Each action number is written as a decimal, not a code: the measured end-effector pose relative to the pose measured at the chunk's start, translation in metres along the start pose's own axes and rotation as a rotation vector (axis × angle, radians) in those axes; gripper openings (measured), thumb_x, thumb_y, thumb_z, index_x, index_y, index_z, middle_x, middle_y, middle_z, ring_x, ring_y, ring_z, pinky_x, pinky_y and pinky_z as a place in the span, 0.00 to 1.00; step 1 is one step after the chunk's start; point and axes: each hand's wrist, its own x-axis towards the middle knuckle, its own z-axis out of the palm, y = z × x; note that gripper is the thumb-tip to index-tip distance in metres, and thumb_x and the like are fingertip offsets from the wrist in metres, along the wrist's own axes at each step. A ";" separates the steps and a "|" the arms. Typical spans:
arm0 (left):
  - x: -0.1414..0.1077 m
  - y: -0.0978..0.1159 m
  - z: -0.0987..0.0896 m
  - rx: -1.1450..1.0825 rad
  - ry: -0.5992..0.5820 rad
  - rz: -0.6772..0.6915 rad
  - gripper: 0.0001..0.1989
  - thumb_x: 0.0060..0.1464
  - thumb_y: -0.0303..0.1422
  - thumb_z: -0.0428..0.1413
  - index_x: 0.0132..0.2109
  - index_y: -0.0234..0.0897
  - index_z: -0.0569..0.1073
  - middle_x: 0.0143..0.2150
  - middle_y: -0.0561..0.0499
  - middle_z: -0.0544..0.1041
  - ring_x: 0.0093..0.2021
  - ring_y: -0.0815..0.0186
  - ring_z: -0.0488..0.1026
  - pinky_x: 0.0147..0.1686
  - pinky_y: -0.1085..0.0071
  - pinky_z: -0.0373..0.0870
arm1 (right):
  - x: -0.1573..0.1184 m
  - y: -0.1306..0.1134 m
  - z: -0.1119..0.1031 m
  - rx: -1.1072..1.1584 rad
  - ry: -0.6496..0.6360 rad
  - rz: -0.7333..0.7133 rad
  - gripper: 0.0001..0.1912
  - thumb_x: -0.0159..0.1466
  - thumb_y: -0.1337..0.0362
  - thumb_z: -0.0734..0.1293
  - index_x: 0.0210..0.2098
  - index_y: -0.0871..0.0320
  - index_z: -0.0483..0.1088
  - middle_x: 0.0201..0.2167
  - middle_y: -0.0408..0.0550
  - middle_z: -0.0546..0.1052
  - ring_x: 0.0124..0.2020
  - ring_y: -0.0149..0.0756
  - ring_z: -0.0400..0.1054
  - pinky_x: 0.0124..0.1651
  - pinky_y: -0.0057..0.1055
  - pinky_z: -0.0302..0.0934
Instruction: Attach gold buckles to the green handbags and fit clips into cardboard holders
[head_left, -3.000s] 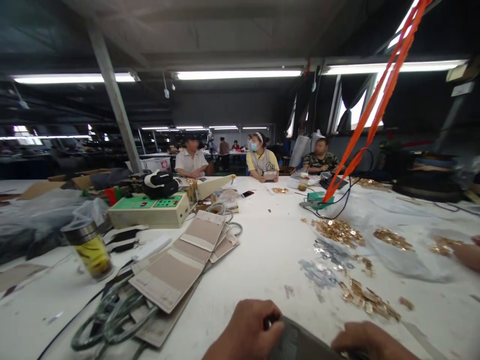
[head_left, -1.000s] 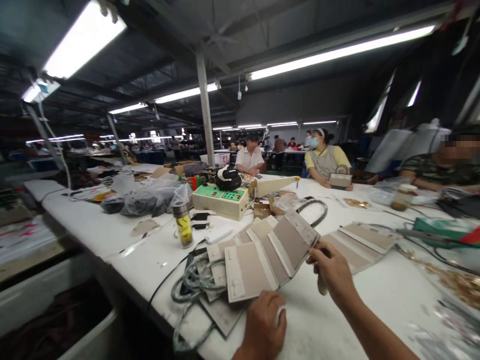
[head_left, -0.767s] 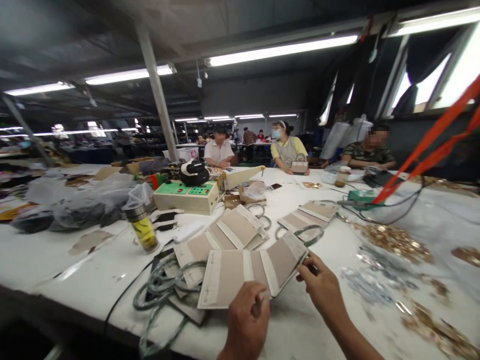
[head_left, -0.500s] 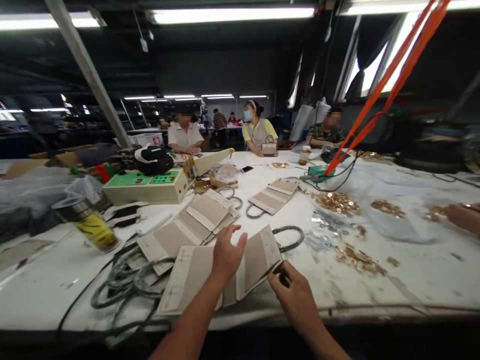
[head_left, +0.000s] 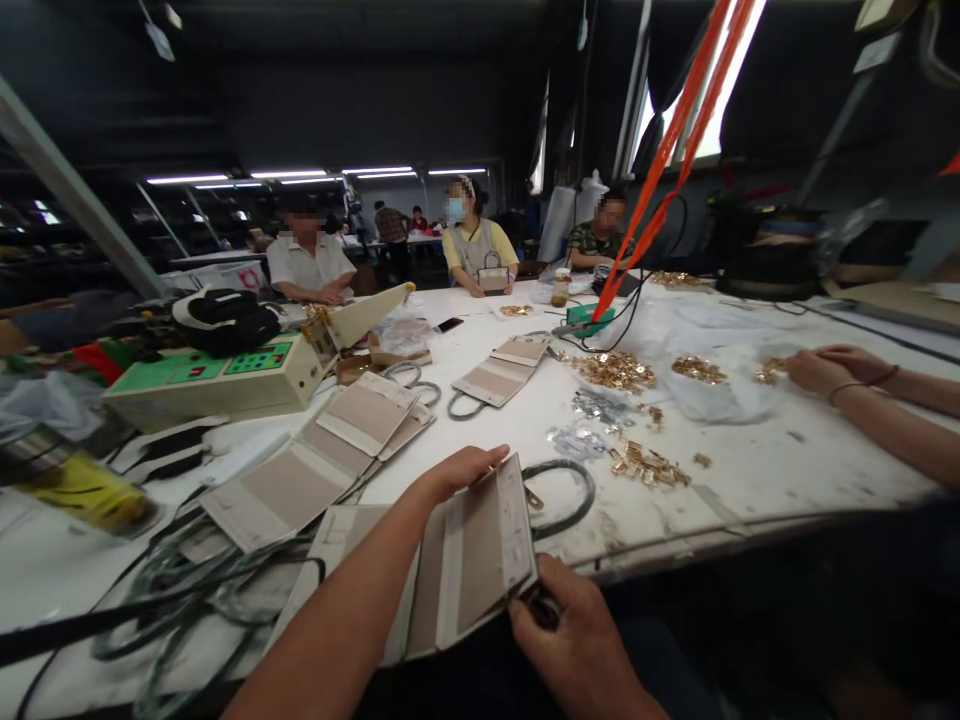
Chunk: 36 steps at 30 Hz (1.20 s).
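Note:
A flat, unfolded beige handbag panel with pale strips and a dark green loop handle is tilted up at the table's front edge. My left hand is at its far top edge, with thumb and fingers closed on that edge. At the near right corner, my right hand pinches the panel between thumb and fingers. A small gold metal plate shows beside the handle. To the left lie more handbag panels, stacked with tangled green handles.
Gold hardware piles and silver pieces lie to the right. A cream machine and a yellow tumbler stand left. Orange straps hang down. A co-worker's hands are at the right; several people sit across the table.
My left hand has moved from above the panel onto its far edge. The panel is tilted up more. The view has swung right, bringing a co-worker's hands further in.

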 end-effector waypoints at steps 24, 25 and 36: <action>-0.018 -0.008 0.025 -0.199 -0.428 -0.030 0.26 0.42 0.54 0.69 0.37 0.34 0.83 0.34 0.50 0.80 0.39 0.61 0.72 0.48 0.66 0.65 | -0.063 0.041 -0.006 0.050 -0.278 0.025 0.16 0.55 0.74 0.66 0.40 0.56 0.79 0.32 0.40 0.79 0.33 0.33 0.73 0.37 0.19 0.63; -0.018 -0.009 0.026 -0.217 -0.449 -0.026 0.27 0.42 0.53 0.69 0.40 0.35 0.83 0.36 0.50 0.81 0.39 0.61 0.72 0.48 0.66 0.66 | -0.064 0.039 -0.006 0.065 -0.292 0.033 0.15 0.55 0.73 0.66 0.40 0.56 0.79 0.32 0.40 0.80 0.33 0.34 0.73 0.37 0.19 0.64; -0.015 -0.026 0.055 -0.286 -0.254 0.046 0.33 0.39 0.40 0.70 0.53 0.32 0.76 0.38 0.48 0.81 0.36 0.65 0.73 0.41 0.69 0.67 | -0.070 0.038 -0.016 0.139 -0.386 0.218 0.13 0.60 0.67 0.65 0.41 0.57 0.81 0.33 0.42 0.80 0.34 0.39 0.72 0.36 0.25 0.65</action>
